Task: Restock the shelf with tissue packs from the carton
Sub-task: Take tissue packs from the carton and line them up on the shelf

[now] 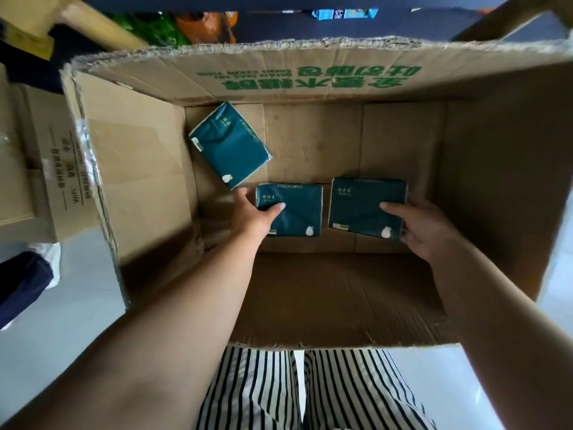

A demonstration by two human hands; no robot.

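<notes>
A shop or its stockroom is suggested. A large open carton (310,72), printed in green, is set on a pale tiled floor (71,274), and 3 identical dark teal tissue packs (231,147) are seen inside it. A second carton (46,169) with printed labels is placed just beside it on the left. Beyond the far rim, brightly coloured packaged goods (173,24) are visible, blurred, with wooden frame pieces (99,23) that may belong to shelving.

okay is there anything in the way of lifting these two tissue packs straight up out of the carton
Nothing visible. The left hand grips one pack, the right hand grips the other, and the carton is open above them. The third pack lies apart.
</notes>
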